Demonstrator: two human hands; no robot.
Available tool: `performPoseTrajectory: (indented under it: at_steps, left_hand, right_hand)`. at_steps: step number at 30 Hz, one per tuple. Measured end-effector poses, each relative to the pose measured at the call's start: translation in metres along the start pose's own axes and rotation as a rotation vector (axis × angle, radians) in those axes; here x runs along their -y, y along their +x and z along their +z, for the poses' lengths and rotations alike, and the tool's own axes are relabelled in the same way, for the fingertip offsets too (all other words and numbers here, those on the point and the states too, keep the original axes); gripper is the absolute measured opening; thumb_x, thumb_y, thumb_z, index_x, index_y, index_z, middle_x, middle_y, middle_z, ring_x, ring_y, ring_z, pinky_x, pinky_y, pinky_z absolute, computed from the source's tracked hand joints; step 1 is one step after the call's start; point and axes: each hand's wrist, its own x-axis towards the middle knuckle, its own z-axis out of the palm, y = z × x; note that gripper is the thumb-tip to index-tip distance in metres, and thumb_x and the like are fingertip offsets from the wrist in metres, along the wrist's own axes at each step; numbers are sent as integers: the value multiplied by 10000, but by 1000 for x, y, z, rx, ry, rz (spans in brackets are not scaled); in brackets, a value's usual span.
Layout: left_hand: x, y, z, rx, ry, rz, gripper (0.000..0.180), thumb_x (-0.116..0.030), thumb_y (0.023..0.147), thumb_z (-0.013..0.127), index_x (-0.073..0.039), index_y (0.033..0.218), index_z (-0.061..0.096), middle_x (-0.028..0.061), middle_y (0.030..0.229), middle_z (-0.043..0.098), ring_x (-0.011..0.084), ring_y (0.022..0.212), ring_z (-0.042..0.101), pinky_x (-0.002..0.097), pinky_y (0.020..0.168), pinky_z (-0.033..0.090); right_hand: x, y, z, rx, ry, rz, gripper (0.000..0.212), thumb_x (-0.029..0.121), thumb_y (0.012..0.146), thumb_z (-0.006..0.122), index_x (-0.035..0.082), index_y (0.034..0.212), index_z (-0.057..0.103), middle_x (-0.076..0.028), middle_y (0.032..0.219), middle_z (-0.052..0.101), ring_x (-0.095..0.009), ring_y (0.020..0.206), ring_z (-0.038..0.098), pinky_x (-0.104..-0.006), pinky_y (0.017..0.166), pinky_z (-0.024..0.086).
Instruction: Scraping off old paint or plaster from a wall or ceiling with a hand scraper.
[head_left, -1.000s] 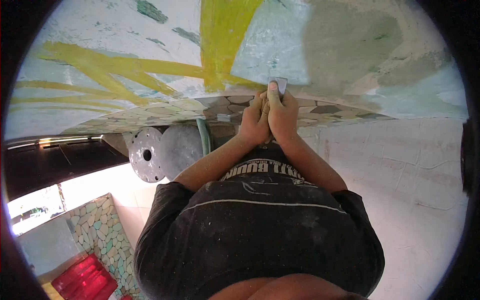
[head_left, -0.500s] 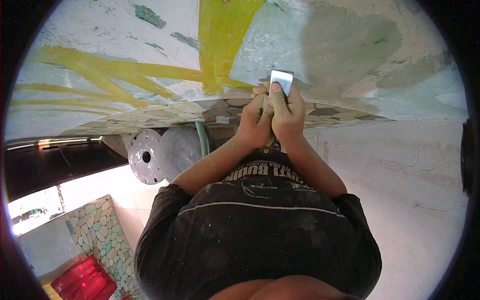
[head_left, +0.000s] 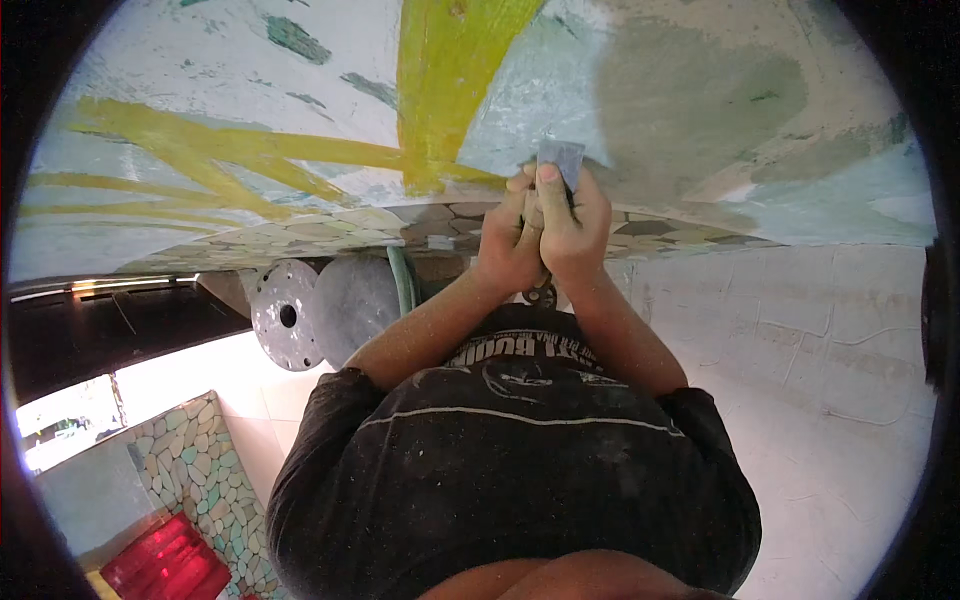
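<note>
My right hand is closed around a scraper with a short, flat metal blade, the thumb lying along the blade. My left hand is closed and pressed against the right one; its fingers wrap in beside it, and whatever they grip is hidden. Between my palms the scraper's handle is out of sight. The blade reaches up to the painted wall surface, which carries grey-green, white and yellow patches. Whether its edge touches the wall, I cannot tell.
A band of flat stone mosaic runs below the painted surface. Left of my arms stand a round grey disc with holes, a larger grey round piece and a green hose. Red cloth-like material lies at lower left.
The blade has tilted slightly and lost its bright glare, now looking dull grey. Both hands stay together in nearly the same place.
</note>
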Motion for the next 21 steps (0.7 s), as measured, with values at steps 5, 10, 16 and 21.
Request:
performPoseTrajectory:
  at_steps: [5,10,16,21]
  left_hand:
    - [17,-6,-2,65,55,-49,315,-226,1023,396,6,899,570,150,849,618,244,800,601,355,697,475]
    - [0,-3,-7,89,0,-77,304,-212,1017,412,6,878,571,147,819,614,234,780,595,356,695,472]
    - [6,7,-2,36,58,78,336,-242,1028,394,-2,873,572,115,760,617,193,683,590,326,622,466]
    - [8,-2,-5,52,53,-26,336,-259,1028,399,-3,906,579,113,785,625,207,681,597,324,624,471]
  right_hand:
    - [-26,-2,-3,-21,5,4,268,224,987,524,-29,957,605,-109,831,675,-132,732,597,-268,699,485]
    - [-5,-1,2,-17,66,23,261,216,987,518,-25,939,605,-109,835,677,-137,749,608,-274,710,491]
    - [-16,-1,0,-21,-9,9,268,227,989,518,-22,939,605,-108,830,678,-134,746,604,-268,705,488]
    - [-26,-4,-3,4,20,-8,265,224,988,520,-23,937,604,-108,829,679,-129,742,602,-265,703,488]
